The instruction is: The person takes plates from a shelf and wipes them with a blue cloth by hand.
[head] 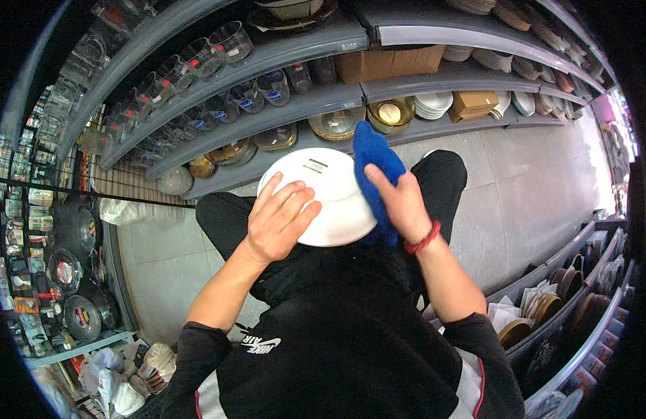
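White dishes (341,220), seemingly bowls or deep plates one over another, are held above my lap, a label with writing on the upper one. My left hand (283,220) lies spread over their left side, fingertips on the white surface; whether its thumb grips beneath is hidden. A blue cloth (378,157) hangs along their right edge. My right hand (401,199) has hold of this cloth, its thumb on top, and a red band circles the wrist.
Grey shelves (438,84) ahead carry glasses (231,42), stacked white bowls (433,105), amber glass dishes (391,112) and a cardboard box (472,105). Racks with pans (82,317) stand left; shelving with round boards (516,332) stands right. Bagged goods (113,377) lie lower left.
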Demonstrator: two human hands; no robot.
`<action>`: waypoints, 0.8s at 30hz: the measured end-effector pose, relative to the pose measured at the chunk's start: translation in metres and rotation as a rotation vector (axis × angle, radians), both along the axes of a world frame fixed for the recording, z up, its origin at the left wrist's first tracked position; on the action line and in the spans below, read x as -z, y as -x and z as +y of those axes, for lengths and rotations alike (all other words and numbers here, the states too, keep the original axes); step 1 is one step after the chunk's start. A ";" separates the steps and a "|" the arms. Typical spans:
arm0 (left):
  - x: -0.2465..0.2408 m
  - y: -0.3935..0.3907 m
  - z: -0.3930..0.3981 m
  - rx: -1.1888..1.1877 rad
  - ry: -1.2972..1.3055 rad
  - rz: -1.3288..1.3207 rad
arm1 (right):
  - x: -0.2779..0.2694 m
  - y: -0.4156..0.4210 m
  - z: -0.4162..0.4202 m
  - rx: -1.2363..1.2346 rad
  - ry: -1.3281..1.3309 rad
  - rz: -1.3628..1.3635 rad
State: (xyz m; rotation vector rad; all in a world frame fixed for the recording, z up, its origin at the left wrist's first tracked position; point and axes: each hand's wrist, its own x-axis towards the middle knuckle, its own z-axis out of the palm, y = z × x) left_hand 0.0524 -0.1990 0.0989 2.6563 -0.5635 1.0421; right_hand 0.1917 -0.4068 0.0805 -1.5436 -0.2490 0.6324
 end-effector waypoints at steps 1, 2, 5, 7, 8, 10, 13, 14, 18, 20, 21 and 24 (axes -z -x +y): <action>-0.003 0.003 0.001 0.058 -0.033 -0.001 | 0.007 -0.012 -0.002 -0.076 -0.103 0.185; -0.005 0.006 0.003 0.119 -0.071 0.001 | 0.014 -0.022 -0.002 -0.122 -0.184 0.359; -0.010 0.010 0.005 0.231 -0.182 -0.043 | 0.018 -0.035 -0.001 -0.234 -0.254 0.659; -0.008 0.007 0.003 0.221 -0.246 -0.139 | 0.032 -0.036 0.002 -0.234 -0.201 0.509; -0.004 0.010 0.005 0.124 -0.218 -0.050 | 0.046 -0.036 0.002 -0.228 -0.347 0.615; 0.008 -0.005 -0.006 -0.067 0.298 -0.046 | 0.062 -0.034 0.001 -0.050 -0.410 0.532; 0.021 0.002 -0.026 -0.085 1.851 0.414 | 0.063 -0.028 0.005 0.108 -0.482 0.493; 0.021 0.006 -0.024 0.210 2.172 0.435 | 0.062 -0.026 0.007 0.117 -0.492 0.457; 0.021 0.002 -0.024 0.448 2.268 0.560 | 0.063 -0.024 0.012 0.144 -0.490 0.371; 0.020 0.000 -0.023 0.530 2.232 0.561 | 0.062 -0.030 0.011 0.094 -0.507 0.431; 0.017 -0.002 -0.022 0.569 2.206 0.567 | 0.055 -0.036 0.011 0.043 -0.503 0.382; 0.017 -0.002 -0.009 0.578 2.086 0.675 | 0.029 -0.056 0.014 -0.101 -0.418 0.242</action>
